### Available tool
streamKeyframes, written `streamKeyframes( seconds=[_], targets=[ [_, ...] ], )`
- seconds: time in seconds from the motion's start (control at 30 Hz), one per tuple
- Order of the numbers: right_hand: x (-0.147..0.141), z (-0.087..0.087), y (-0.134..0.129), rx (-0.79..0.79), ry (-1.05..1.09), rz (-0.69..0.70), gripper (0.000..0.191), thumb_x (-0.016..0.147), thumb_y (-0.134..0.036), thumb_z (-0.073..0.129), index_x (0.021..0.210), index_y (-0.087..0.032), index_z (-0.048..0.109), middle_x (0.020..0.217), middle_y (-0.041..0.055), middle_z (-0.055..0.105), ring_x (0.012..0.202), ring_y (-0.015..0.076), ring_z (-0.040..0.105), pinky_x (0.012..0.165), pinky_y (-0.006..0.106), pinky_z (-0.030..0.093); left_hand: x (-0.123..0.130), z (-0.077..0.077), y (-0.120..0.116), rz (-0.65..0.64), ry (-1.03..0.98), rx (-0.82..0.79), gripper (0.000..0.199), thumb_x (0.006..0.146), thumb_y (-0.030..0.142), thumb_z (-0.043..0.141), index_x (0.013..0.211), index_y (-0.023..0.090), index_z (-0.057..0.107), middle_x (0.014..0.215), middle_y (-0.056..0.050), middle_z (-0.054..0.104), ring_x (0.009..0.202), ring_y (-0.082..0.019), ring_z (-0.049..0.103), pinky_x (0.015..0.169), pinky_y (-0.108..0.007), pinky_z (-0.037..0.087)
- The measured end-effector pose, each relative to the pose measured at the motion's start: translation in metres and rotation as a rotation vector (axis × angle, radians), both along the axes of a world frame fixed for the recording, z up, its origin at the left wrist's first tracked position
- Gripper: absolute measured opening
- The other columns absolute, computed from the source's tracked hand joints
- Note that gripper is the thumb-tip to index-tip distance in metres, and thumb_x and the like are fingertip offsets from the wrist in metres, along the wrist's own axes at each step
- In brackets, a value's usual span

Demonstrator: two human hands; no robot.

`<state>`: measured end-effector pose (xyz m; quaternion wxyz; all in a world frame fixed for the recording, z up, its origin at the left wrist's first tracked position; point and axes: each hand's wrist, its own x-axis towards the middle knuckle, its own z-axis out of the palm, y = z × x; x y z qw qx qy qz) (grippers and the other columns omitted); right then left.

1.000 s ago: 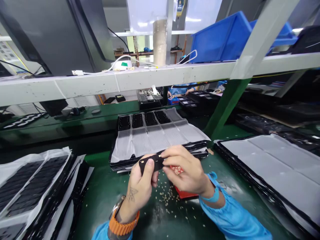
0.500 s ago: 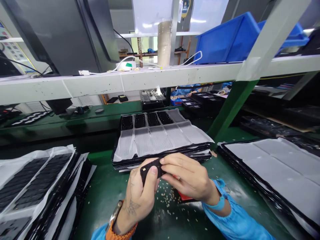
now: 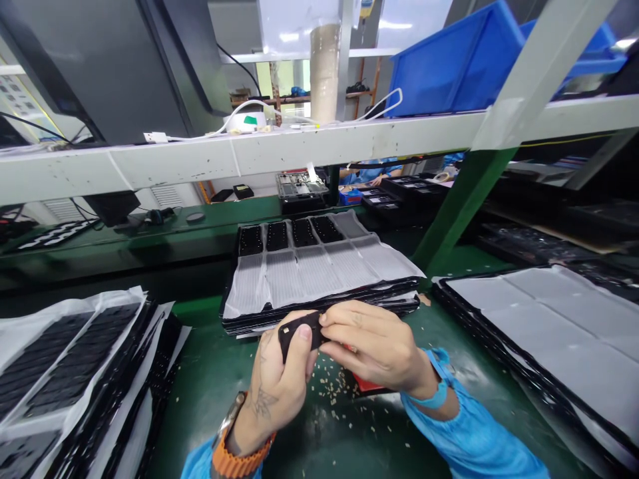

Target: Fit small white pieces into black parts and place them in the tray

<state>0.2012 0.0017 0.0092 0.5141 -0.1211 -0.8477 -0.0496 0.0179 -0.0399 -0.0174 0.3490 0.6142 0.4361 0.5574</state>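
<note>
My left hand is closed around a thin black plate, its thumb pressed on the face. A small pale square shows near the plate's left end. At the other end, the thumb and fingers of my right hand are pinched together against the plate's edge; whether anything small sits between them is hidden. Below the hands, many tiny pale chips lie scattered on the green table. A red object is partly covered by my right hand.
Behind the hands stands a tray stack with white lining and black plates. More stacked trays are at the left and the right. A white shelf beam crosses above, bearing a blue bin. A green post rises at the right.
The view has shifted slightly, so the shelf and bin appear a little higher. Both hands keep nearly the same pose on the black plate.
</note>
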Motion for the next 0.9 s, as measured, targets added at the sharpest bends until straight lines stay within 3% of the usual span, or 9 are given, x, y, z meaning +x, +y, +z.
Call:
streamKeyframes(
  seconds=[0.2,0.27,0.4,0.57,0.7,0.8,0.9],
  targets=[
    [0.001,-0.002,0.004,-0.005,0.012,0.024,0.011,0.093,-0.011,0.069,0.102,-0.018,0.069,0.09,0.007,0.074,0.085,0.0201,0.072,0.078,0.036,0.066,0.001,0.003,0.003,-0.052,0.051,0.04,0.036,0.108,0.042,0.044,0.112,0.016,0.068,0.054,0.005,0.049,0.046,-0.012,0.048,0.052,-0.026,0.044],
    [0.003,-0.002,0.004,-0.046,0.086,0.03,0.017,0.091,-0.01,0.071,0.106,-0.018,0.067,0.095,0.0082,0.074,0.089,0.0219,0.072,0.078,0.038,0.065,0.002,0.003,0.004,-0.014,0.065,0.057,0.035,0.108,0.041,0.043,0.114,0.017,0.068,0.056,0.005,0.051,0.049,-0.012,0.049,0.054,-0.026,0.044],
    [0.001,-0.006,-0.002,-0.162,0.282,0.015,0.027,0.087,0.002,0.064,0.103,-0.019,0.063,0.087,0.005,0.065,0.085,0.0201,0.066,0.074,0.038,0.061,0.005,0.001,0.008,0.009,0.112,0.069,0.036,0.108,0.04,0.044,0.125,0.018,0.066,0.06,0.004,0.053,0.053,-0.013,0.05,0.056,-0.026,0.044],
    [-0.006,-0.011,-0.015,-0.221,0.197,0.041,0.029,0.089,0.006,0.055,0.101,-0.019,0.064,0.09,0.005,0.059,0.083,0.0157,0.062,0.071,0.03,0.058,0.007,0.002,0.008,-0.072,0.13,0.033,0.035,0.107,0.041,0.046,0.123,0.02,0.068,0.064,0.003,0.056,0.058,-0.015,0.052,0.061,-0.028,0.046],
    [-0.006,-0.01,-0.014,-0.259,0.201,-0.039,0.028,0.091,0.004,0.054,0.1,-0.02,0.066,0.1,0.0068,0.063,0.089,0.0155,0.066,0.076,0.029,0.06,0.009,0.003,0.008,-0.086,0.124,0.002,0.034,0.106,0.042,0.047,0.119,0.02,0.069,0.065,0.001,0.058,0.058,-0.015,0.052,0.06,-0.028,0.046],
    [-0.006,-0.009,-0.01,-0.227,0.214,-0.091,0.029,0.093,0.004,0.054,0.106,-0.019,0.066,0.112,0.0102,0.068,0.1,0.0192,0.068,0.084,0.035,0.06,0.01,0.003,0.009,-0.08,0.132,-0.006,0.034,0.106,0.041,0.047,0.121,0.019,0.068,0.065,0.002,0.057,0.058,-0.016,0.051,0.061,-0.028,0.046],
    [-0.01,-0.01,-0.008,-0.127,0.161,-0.046,0.028,0.093,0.003,0.057,0.111,-0.016,0.066,0.101,0.0087,0.073,0.095,0.0214,0.067,0.083,0.04,0.059,0.011,0.004,0.009,-0.104,0.133,-0.034,0.033,0.107,0.038,0.045,0.119,0.018,0.069,0.07,0.0,0.06,0.066,-0.017,0.056,0.069,-0.029,0.049]
  ],
)
